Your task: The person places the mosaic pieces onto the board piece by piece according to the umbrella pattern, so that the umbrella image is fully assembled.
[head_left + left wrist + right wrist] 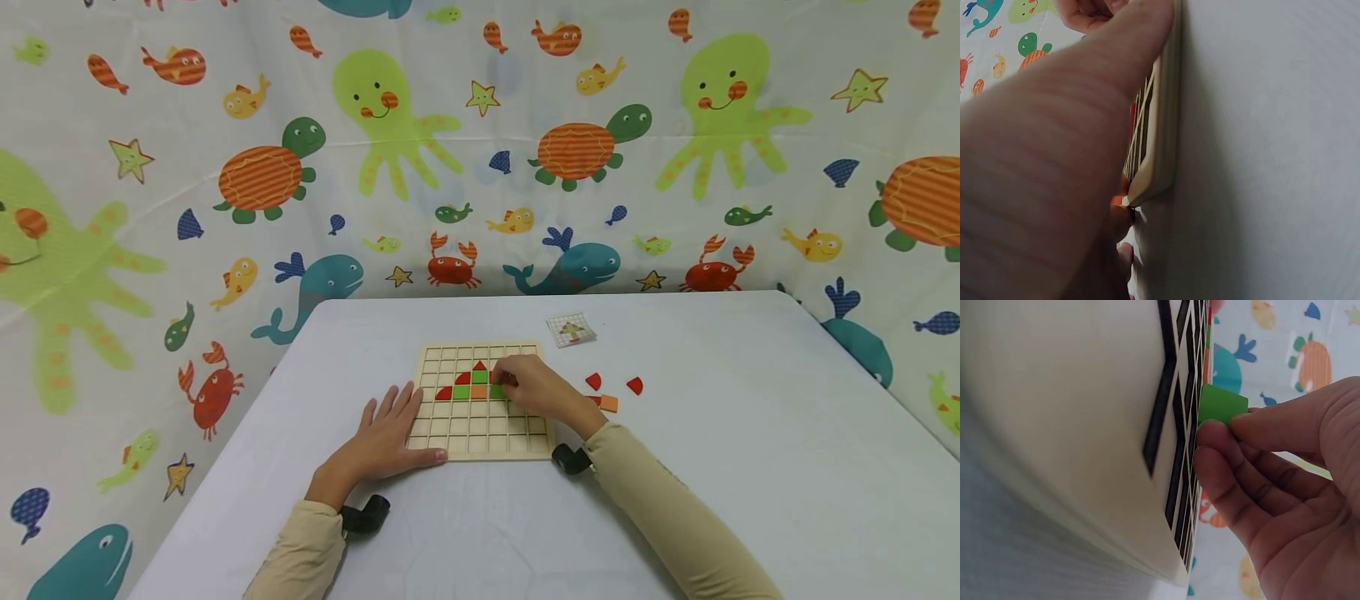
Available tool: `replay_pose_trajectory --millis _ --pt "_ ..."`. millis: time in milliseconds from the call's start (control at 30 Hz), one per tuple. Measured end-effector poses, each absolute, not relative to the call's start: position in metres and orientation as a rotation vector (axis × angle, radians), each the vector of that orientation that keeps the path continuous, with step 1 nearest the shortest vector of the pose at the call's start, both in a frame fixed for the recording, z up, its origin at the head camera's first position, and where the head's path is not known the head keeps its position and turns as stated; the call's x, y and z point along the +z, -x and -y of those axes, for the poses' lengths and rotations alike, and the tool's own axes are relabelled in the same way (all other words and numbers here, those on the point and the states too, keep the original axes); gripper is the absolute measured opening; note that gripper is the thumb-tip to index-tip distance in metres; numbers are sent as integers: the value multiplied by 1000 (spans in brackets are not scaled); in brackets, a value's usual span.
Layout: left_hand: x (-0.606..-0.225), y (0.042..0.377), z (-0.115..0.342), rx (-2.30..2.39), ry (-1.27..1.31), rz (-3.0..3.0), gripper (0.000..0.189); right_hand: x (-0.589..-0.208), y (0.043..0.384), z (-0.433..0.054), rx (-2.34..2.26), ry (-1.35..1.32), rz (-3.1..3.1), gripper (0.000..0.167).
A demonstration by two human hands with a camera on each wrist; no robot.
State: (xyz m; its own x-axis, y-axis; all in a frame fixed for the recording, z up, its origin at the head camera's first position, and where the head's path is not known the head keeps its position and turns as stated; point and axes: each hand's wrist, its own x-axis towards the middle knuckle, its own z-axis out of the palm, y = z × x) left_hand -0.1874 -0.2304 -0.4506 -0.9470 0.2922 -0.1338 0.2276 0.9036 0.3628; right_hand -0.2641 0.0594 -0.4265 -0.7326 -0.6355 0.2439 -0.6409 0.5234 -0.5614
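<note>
A square wooden grid board (480, 433) lies on the table, with red, green and orange pieces set in its cells. My left hand (386, 437) rests at the board's left front corner, fingers spread along the side and thumb at the front edge. My right hand (532, 383) is over the right half of the board. Its thumb and fingertips pinch a green block (1222, 403) close against the grid in the right wrist view. An orange square (478, 392) sits in the row beside green, under a red triangle (480, 366) at the top.
Loose red pieces (635, 386) and an orange block (609, 404) lie right of the board on the white table (712, 433). A small card (572, 330) with a coloured pattern lies behind the board. A curtain with sea animals hangs behind the table.
</note>
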Motion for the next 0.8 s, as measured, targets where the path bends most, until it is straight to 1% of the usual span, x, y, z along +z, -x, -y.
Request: replay_pose_trajectory --millis 633,800 --pt "-451 188 230 515 -399 -2880 123 -428 264 -58 924 -1088 2815 11" --pt "-449 188 229 513 -407 -2883 122 -428 262 -59 899 -1081 2823 16"
